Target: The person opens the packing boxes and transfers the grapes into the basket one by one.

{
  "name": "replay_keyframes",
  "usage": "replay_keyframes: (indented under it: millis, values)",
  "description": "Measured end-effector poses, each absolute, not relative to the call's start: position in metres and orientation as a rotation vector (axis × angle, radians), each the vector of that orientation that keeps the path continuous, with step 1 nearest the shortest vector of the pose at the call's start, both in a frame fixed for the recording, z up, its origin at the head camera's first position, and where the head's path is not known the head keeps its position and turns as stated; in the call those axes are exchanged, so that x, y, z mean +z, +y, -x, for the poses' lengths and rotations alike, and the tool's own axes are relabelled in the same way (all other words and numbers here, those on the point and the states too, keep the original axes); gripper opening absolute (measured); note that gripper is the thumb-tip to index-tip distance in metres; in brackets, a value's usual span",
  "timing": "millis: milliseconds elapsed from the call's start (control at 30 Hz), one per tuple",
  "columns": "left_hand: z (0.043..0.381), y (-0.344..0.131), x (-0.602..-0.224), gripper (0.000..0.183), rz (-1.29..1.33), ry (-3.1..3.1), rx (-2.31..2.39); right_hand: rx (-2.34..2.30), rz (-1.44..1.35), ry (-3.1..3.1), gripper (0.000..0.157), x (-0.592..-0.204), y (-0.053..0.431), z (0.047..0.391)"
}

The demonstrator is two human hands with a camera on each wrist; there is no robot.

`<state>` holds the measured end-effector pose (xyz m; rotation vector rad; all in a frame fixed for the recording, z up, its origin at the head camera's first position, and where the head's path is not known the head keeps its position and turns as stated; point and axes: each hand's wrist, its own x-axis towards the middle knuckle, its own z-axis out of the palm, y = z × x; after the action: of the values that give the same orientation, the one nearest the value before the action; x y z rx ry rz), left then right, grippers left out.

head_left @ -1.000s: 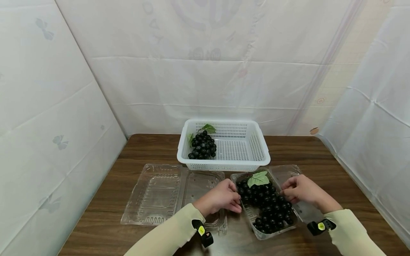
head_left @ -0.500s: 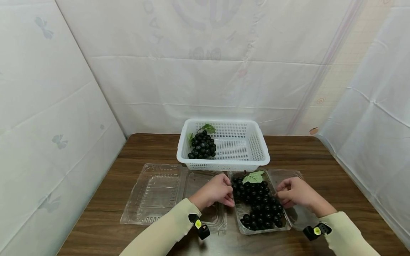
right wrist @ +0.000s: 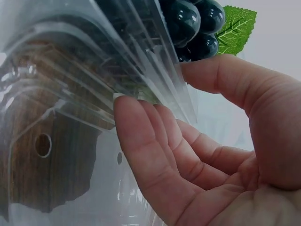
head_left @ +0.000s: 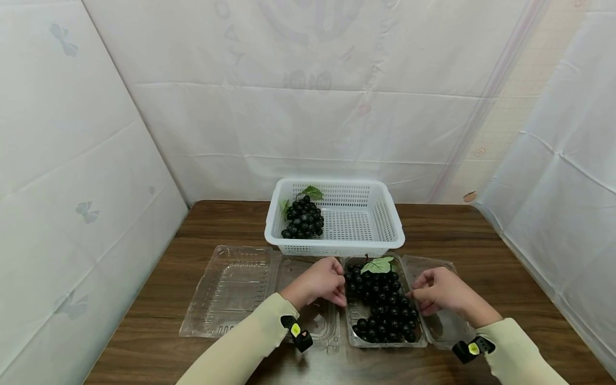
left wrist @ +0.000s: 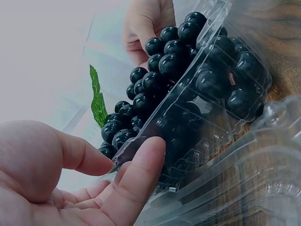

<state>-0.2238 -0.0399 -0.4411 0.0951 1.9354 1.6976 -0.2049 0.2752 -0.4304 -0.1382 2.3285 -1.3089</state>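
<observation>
A bunch of black grapes [head_left: 382,302] with a green leaf [head_left: 378,265] lies in the base of a clear plastic clamshell box [head_left: 357,312], its lid [head_left: 445,326] folded out to the right. My left hand [head_left: 321,283] pinches the box's left rim between thumb and fingers. On the opposite side, my right hand [head_left: 440,293] holds the right rim, thumb over the edge and fingers against the outer wall [right wrist: 141,61]. In the left wrist view the grapes [left wrist: 174,66] rise above the rim near the left fingertips [left wrist: 153,150].
Left of the grapes, a second clear clamshell box [head_left: 236,294] lies open on the brown wooden table [head_left: 159,299]. A white slotted basket [head_left: 353,248] stands behind, holding another grape bunch [head_left: 304,218] on its left side. White sheeting [head_left: 308,123] encloses the table.
Both hands have moved left with the filled box. It has turned from a slant to nearly straight, alongside the second box. The basket and second box have stayed put.
</observation>
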Motion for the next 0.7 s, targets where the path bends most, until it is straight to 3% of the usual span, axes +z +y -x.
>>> replay_keyframes:
  millis: [400,700]
  values:
    - [0.217,-0.039,-0.438,0.016,-0.096,1.996,1.666,-1.234,0.163,2.375,0.019,-0.421,0.277,0.207]
    - [0.209,-0.04,-0.432,0.03,-0.149,2.03,1.6,-1.095,0.221,2.619,0.033,-0.4,0.26,0.206]
